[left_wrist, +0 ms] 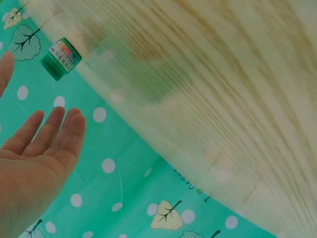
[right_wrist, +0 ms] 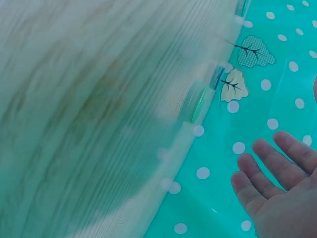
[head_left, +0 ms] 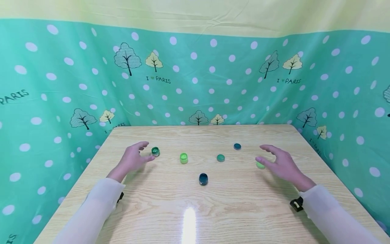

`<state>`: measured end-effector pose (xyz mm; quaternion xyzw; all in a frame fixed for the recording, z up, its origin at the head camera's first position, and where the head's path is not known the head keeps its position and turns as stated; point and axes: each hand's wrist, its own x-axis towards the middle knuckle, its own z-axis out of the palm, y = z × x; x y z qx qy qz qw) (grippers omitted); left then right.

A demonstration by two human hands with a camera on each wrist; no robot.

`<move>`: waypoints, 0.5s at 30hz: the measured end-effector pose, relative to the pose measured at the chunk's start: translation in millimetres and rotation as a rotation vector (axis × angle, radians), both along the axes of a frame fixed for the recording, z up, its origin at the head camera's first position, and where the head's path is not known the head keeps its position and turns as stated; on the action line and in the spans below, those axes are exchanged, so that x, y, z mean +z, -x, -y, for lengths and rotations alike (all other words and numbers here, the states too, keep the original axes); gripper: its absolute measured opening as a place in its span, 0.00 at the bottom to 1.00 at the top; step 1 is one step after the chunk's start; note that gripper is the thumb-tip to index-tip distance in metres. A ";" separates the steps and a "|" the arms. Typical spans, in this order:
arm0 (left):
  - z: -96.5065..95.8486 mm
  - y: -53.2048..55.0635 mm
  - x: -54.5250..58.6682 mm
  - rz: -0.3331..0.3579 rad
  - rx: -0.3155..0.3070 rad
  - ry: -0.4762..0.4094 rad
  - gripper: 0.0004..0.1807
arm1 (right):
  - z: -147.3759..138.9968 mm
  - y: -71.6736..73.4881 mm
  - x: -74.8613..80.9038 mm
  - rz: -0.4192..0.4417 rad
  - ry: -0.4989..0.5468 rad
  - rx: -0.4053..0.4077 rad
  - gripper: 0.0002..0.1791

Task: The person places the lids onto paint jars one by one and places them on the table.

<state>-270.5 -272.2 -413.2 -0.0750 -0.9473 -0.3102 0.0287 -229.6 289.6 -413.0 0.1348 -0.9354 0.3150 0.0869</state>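
My left hand (head_left: 133, 158) hovers over the left side of the table, fingers and thumb spread, just beside a dark green paint jar (head_left: 155, 151). In the left wrist view that jar (left_wrist: 61, 58) shows a printed label, apart from the fingers. On the right, my right hand (head_left: 281, 163) is held above the table with nothing in it, partly covering a light green lid (head_left: 260, 165). Between the hands stand a light green jar (head_left: 183, 158) and a dark blue jar (head_left: 203, 179). A green lid (head_left: 220, 158) and a dark blue lid (head_left: 237, 146) lie right of them.
The wooden table (head_left: 243, 210) reaches back to a green dotted curtain (head_left: 195, 74) that also hangs at both sides. A bright light reflection falls on the tabletop near the front. Black wrist devices (head_left: 297, 204) show under the sleeves.
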 end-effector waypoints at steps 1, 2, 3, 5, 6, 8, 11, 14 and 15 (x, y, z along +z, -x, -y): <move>-0.3 1.1 -0.3 0.008 0.000 -0.007 0.41 | 0.8 0.0 -0.1 0.000 0.005 0.001 0.38; -0.8 2.1 -0.5 0.015 -0.001 -0.010 0.40 | 1.6 -0.1 -0.2 -0.001 0.009 0.000 0.37; -1.2 3.3 -1.0 0.022 -0.001 -0.015 0.40 | 2.1 -0.1 -0.4 -0.001 0.011 0.000 0.37; -2.7 5.4 -1.3 0.037 -0.001 -0.027 0.40 | 3.4 -0.2 -0.7 -0.006 0.014 -0.005 0.36; -3.6 6.5 -1.6 0.044 -0.002 -0.034 0.40 | 4.3 -0.6 -0.5 -0.009 0.017 -0.007 0.36; -5.4 8.3 -1.8 0.060 0.001 -0.046 0.40 | 5.3 -0.8 -0.5 -0.014 0.019 -0.009 0.35; -7.1 11.5 -3.1 0.082 0.015 -0.058 0.40 | 7.0 -1.2 -0.2 -0.013 0.022 -0.014 0.34; -7.7 15.5 -5.2 0.094 0.035 -0.052 0.40 | 8.7 -1.9 0.2 -0.007 0.025 -0.020 0.34; -7.9 16.8 -5.8 0.099 0.042 -0.052 0.40 | 9.2 -2.2 0.4 -0.004 0.026 -0.022 0.34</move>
